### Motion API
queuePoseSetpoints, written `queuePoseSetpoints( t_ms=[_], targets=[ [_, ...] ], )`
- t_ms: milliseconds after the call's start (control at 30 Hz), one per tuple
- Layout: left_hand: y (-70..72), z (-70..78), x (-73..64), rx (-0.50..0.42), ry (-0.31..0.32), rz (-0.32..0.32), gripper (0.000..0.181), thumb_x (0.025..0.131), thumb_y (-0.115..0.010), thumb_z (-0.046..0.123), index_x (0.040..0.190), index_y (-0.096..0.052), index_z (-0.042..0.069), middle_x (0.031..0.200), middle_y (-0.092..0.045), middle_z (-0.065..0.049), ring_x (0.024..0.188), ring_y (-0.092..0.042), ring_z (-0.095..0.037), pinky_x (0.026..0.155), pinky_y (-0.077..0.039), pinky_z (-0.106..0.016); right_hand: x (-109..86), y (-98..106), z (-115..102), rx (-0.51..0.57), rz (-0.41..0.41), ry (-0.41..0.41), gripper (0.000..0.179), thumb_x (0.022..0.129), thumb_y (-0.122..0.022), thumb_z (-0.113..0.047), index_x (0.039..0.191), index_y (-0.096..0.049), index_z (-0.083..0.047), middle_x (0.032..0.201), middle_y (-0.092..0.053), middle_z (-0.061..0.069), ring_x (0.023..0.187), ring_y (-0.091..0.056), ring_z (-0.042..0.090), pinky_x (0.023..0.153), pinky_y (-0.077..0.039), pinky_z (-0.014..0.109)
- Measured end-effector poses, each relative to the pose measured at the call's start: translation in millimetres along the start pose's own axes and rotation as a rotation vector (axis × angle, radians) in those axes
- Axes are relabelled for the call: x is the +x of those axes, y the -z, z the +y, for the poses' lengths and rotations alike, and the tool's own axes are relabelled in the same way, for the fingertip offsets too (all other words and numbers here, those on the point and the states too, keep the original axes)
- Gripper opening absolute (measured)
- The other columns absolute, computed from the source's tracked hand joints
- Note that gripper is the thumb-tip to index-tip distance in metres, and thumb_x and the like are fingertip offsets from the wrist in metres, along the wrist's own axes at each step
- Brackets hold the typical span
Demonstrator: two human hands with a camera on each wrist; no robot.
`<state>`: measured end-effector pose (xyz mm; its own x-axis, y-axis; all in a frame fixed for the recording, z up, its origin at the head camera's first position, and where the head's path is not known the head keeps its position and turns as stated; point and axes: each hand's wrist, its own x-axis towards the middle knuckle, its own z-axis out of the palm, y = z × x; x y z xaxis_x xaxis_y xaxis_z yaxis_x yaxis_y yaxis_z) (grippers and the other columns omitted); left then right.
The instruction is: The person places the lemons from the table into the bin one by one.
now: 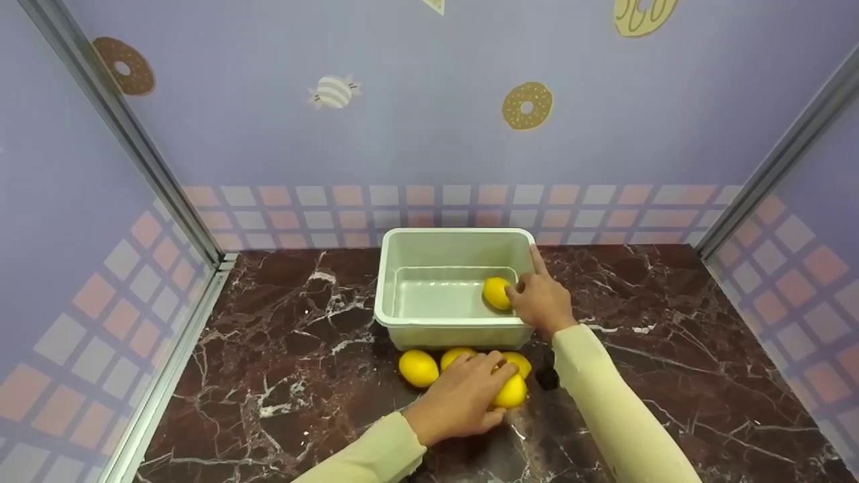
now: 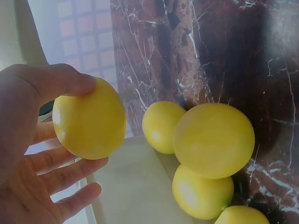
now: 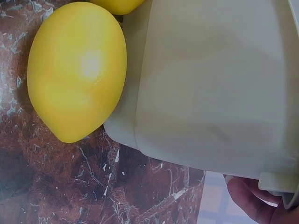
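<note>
At the front of the white bin (image 1: 453, 323), my left hand (image 1: 463, 396) held a lemon (image 2: 88, 122), thumb on one side and fingers on the other, spread only as wide as the fruit. More lemons (image 2: 214, 140) lay bunched just beside it, close to the bin's front wall (the left wrist view showed me four, partly overlapping). My right hand (image 1: 545, 302) gripped the bin's right rim, index finger stretched along the edge and thumb inside. Another lemon (image 1: 496, 293) lay on the bin floor at the right, just beside that thumb; whether the two touched, I could not tell. The bin stood on a dark red, white-veined table (image 1: 295, 376), before a purple wall (image 1: 429, 147) with painted doughnuts (image 1: 512, 111) and pink and white squares (image 1: 347, 196). Pale yellow sleeves (image 1: 611, 402) covered both my arms.
</note>
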<state>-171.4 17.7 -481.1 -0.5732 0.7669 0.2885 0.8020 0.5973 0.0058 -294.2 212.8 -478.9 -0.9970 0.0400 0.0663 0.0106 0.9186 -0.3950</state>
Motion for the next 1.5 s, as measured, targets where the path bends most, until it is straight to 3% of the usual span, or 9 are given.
queuePoseSetpoints(
  t_ms=[400,733,1133,1500],
  targets=[
    [5.2,-5.0,-1.1,0.013,-0.003,0.023,0.054,0.075,-0.074,0.043,0.119,-0.055,0.019,0.105,-0.056,0.003,0.085,-0.059,-0.015,0.077,-0.046,-0.029,0.5,2,0,0.01,-0.012,-0.009,0.035,0.093,-0.056,-0.04,0.087,-0.068,-0.008,0.164,-0.012,0.003,0.079,-0.059,0.031,0.075,-0.048,0.047],
    [9.7,-6.3,-4.4,-0.004,-0.004,0.034,0.052,0.073,-0.075,0.039,0.116,-0.054,0.018,0.101,-0.055,0.002,0.079,-0.057,-0.014,0.067,-0.049,-0.029,-0.6,1,0,-0.005,-0.003,-0.003,0.036,0.094,-0.056,-0.04,0.087,-0.068,-0.007,0.163,-0.015,0.004,0.074,-0.058,0.03,0.07,-0.047,0.044],
    [17.8,-8.9,-7.2,-0.036,0.002,0.051,0.054,0.073,-0.076,0.033,0.119,-0.054,0.017,0.105,-0.054,0.0,0.083,-0.057,-0.016,0.073,-0.052,-0.029,-0.3,0,0,-0.008,-0.001,0.004,0.034,0.092,-0.057,-0.038,0.087,-0.069,-0.007,0.163,-0.015,0.004,0.078,-0.059,0.03,0.072,-0.048,0.045],
    [27.1,-12.6,-6.8,-0.052,0.0,0.043,0.054,0.075,-0.076,0.031,0.121,-0.054,0.016,0.102,-0.052,0.001,0.083,-0.053,-0.014,0.066,-0.05,-0.026,0.2,0,0,-0.003,0.005,0.013,0.035,0.092,-0.056,-0.039,0.085,-0.068,-0.007,0.163,-0.015,0.006,0.078,-0.06,0.032,0.073,-0.049,0.047]
  ],
)
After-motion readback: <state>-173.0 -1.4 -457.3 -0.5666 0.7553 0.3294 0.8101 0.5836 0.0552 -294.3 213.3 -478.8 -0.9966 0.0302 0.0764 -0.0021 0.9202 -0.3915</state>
